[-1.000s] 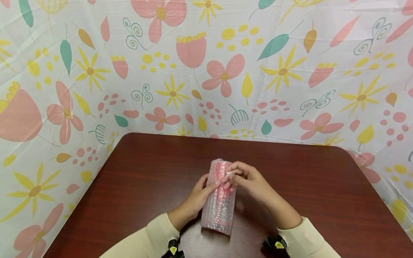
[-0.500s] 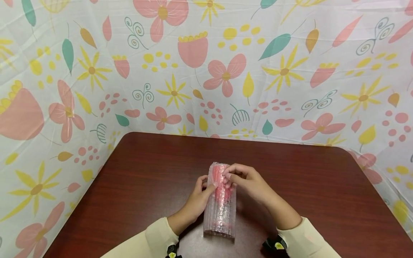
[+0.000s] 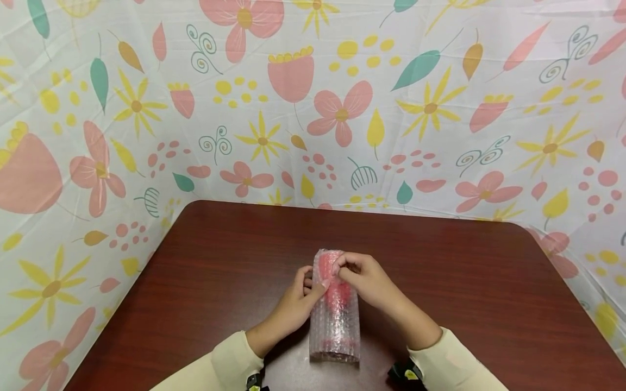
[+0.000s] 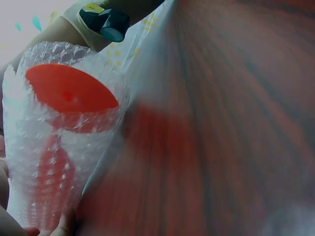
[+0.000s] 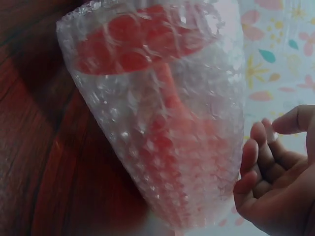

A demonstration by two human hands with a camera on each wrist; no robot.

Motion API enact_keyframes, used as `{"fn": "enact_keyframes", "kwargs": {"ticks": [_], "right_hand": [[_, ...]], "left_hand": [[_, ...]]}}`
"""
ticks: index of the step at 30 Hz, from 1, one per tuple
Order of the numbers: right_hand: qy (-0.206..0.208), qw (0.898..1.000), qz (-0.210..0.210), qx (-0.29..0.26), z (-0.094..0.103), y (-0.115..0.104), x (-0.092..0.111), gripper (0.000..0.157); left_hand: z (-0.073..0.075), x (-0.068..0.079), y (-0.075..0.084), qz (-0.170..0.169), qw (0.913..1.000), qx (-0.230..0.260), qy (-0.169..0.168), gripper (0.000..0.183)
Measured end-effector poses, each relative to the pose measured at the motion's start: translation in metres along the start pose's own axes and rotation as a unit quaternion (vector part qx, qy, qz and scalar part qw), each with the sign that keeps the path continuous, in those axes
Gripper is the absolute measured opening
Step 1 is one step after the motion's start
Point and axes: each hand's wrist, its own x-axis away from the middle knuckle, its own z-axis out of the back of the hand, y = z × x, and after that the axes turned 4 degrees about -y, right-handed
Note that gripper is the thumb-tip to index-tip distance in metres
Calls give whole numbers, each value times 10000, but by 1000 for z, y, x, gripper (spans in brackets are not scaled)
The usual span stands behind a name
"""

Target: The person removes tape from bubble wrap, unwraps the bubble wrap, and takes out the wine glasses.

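A red goblet-like thing [image 4: 71,88], with a round flat foot, thin stem and wider body, lies inside a roll of clear bubble wrap [image 3: 335,331]. Its foot shows through the near end. My left hand [image 3: 292,301] holds the roll from the left, thumb on top; its fingers underneath are partly hidden. From the right, my right hand [image 3: 369,279] reaches over the roll with fingers curled, pinching at the wrap's upper surface beside the left thumb. In the right wrist view the right hand [image 5: 283,177] shows with thumb and index fingertips close together.
The roll is over a dark red-brown wooden table [image 3: 235,239] with rounded far corners. A white cloth [image 3: 313,163] printed with flowers and leaves hangs behind the table and on its left. Black straps [image 3: 405,372] sit at the cuffs of the cream sleeves.
The roll has turned slightly and shifted a little toward me, its near end now straighter. My right hand has moved slightly left along the wrap. The left hand keeps its hold.
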Motion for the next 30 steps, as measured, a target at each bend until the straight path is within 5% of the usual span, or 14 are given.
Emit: {"fn": "enact_keyframes", "kwargs": {"ticks": [10, 17, 30], "right_hand": [[96, 9962, -107, 860, -13, -8, -2, 13], [20, 9903, 265, 1367, -18, -11, -2, 13], [151, 9460, 1135, 3033, -35, -17, -9, 9]], "left_hand": [[4, 0, -4, -71, 9998, -158, -44, 62], [7, 2, -5, -137, 9998, 136, -39, 54], [20, 2, -16, -168, 9982, 455, 351, 44]]}}
